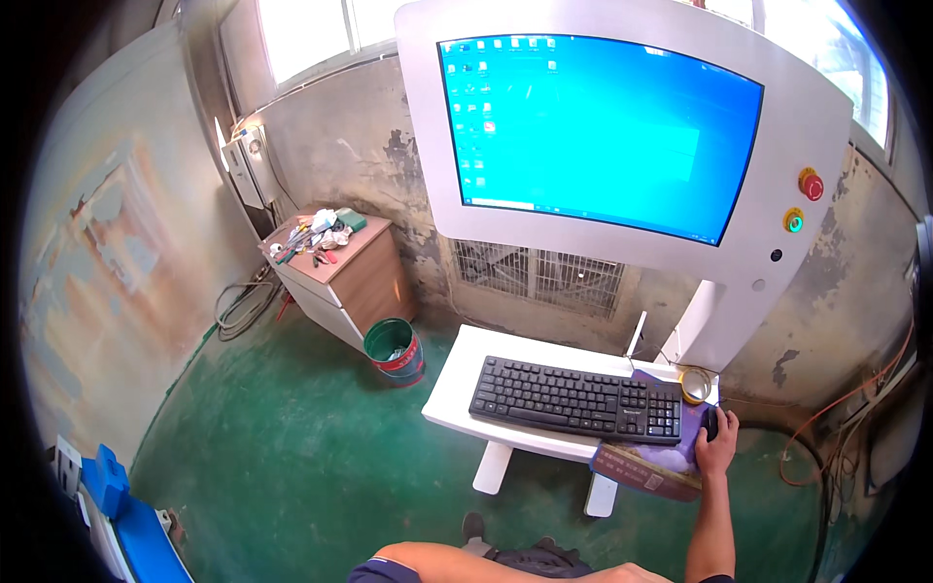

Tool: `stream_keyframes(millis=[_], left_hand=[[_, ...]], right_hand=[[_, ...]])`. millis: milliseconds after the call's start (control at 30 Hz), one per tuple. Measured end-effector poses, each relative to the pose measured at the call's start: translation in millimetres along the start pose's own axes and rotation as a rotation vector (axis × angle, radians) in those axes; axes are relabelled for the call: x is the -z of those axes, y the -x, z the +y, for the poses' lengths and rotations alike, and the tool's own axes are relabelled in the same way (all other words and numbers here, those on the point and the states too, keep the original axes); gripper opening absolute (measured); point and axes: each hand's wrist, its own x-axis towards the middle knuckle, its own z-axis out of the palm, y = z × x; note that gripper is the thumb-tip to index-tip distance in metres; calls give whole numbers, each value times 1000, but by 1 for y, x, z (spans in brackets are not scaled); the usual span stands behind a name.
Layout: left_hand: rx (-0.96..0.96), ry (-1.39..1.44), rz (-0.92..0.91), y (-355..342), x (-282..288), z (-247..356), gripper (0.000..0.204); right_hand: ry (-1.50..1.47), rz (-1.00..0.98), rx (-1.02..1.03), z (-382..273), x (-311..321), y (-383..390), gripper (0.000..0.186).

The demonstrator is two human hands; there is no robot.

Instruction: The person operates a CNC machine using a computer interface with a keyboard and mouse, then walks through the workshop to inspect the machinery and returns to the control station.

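Note:
My right hand (716, 445) is closed over a dark computer mouse (711, 423) at the right end of the white keyboard shelf. Under the mouse lies a purple printed mouse pad (688, 428) whose front part hangs over the shelf edge. A black keyboard (573, 396) rests just left of it, untouched. Across the lower edge of the picture lies my left arm, bent in front of my body; only a sliver of my left hand (627, 574) shows, its fingers cut off. Above, a large monitor (598, 136) in a white machine housing displays a blue desktop with icons.
A roll of tape (695, 385) sits behind the mouse pad. Red and green buttons (811, 185) are on the housing. At left stand a wooden cabinet (364, 277) topped with tools and a green-and-red bucket (396, 352). Hoses (865, 428) hang at right.

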Motion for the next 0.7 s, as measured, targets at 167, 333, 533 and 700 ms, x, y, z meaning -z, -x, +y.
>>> stream_keyframes(millis=[167, 333, 533, 700], left_hand=[[27, 14, -37, 0, 9, -3, 15], [39, 92, -59, 1, 12, -12, 17], [66, 137, -80, 0, 15, -15, 18], [84, 171, -69, -1, 14, -19, 17]], right_hand=[[-31, -17, 82, -9, 3, 1, 48], [-33, 11, 140, -13, 0, 2, 44], [13, 23, 127, -14, 3, 3, 45], [22, 43, 149, -12, 1, 2, 45]])
